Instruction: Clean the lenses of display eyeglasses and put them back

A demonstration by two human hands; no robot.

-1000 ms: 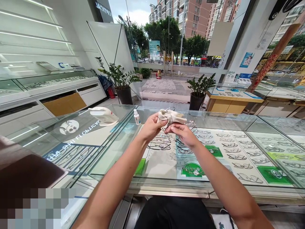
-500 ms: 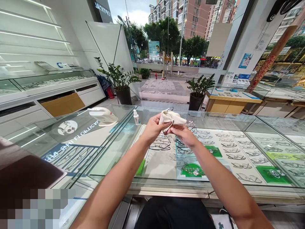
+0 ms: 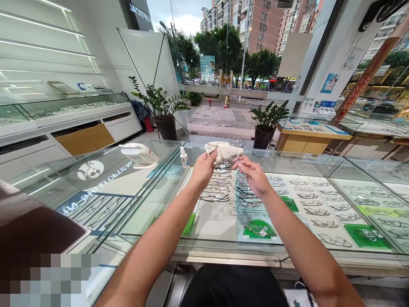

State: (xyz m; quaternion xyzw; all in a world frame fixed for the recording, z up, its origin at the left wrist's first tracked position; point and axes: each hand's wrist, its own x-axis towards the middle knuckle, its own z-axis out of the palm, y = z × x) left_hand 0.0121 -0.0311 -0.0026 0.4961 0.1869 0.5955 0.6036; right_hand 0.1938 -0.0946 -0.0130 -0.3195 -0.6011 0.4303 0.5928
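My left hand (image 3: 203, 171) is closed on a bunched cream cloth (image 3: 223, 152), held above the glass counter. A pair of thin-rimmed eyeglasses (image 3: 240, 143) shows faintly at the cloth's right end, and most of it is hidden by the cloth and fingers. My right hand (image 3: 254, 174) pinches a thin part of these eyeglasses just right of the cloth. Beneath both hands, rows of eyeglasses (image 3: 214, 196) lie inside the display case. A small white spray bottle (image 3: 184, 157) stands on the glass to the left of my left hand.
A white device (image 3: 139, 154) stands on the glass counter (image 3: 166, 170) further left. Two potted plants (image 3: 165, 128) are on the floor beyond the counter, before the shop window. At lower left a dark brown panel (image 3: 38, 226) reaches over the counter. A wooden cabinet (image 3: 311, 138) stands at back right.
My right hand has moved slightly right and down, away from the cloth. The cloth has shifted left and lies more bunched in my left hand, and the eyeglasses have turned.
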